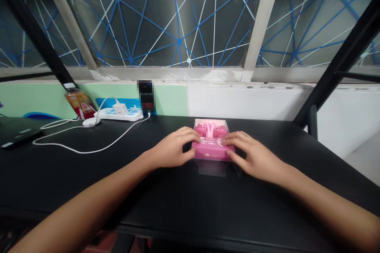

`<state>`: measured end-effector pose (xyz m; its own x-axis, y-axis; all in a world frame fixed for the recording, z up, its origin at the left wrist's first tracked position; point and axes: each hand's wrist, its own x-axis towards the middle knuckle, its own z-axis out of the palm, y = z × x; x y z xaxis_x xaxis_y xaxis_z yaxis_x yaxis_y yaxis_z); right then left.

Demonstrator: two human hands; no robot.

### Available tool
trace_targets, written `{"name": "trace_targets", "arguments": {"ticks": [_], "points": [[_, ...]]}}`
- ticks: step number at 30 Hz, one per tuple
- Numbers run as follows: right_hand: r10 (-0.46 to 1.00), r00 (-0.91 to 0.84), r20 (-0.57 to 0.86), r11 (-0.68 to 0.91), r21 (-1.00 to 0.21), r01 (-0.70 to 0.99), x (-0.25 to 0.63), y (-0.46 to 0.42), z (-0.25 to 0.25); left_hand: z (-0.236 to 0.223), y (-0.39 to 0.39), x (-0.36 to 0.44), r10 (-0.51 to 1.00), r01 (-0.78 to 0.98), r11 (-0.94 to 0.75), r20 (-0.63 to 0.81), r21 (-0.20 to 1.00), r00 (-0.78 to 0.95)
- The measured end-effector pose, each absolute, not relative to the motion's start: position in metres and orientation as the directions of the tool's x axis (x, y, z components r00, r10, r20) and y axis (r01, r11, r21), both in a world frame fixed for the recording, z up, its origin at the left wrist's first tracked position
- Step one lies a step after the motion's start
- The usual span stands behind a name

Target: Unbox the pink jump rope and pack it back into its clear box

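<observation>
Left hand (pixel 170 148) and right hand (pixel 257 157) on a pink box (pixel 212 151) near the far edge of the black bench (pixel 89 182)

Fingers of both hands curve over the box's 2 sides, holding it between them. Its long axis seems to run side to side; neither hand is clearly nearer. A clear plastic flap (pixel 211 169) lies at its near side.

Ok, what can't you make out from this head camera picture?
In the head view:
- Pink box: partly hidden by the left hand and right hand; its small print is too small to read.
- Upright dark object: pixelated, so unidentifiable.
- Dark flat device: cut off by the left edge.
</observation>
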<state>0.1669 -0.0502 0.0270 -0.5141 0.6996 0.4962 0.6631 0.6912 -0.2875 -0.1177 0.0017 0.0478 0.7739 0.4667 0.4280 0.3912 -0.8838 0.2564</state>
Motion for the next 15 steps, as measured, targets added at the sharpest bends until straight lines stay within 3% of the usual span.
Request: {"name": "trace_targets", "arguments": {"ticks": [15], "points": [[0.713, -0.551, 0.434, 0.688, -0.283, 0.668, 0.1685, -0.0556, 0.0345, 0.0499, 0.0002, -0.1169, 0.485, 0.403, -0.874, 0.423, 0.271, 0.766]]}}
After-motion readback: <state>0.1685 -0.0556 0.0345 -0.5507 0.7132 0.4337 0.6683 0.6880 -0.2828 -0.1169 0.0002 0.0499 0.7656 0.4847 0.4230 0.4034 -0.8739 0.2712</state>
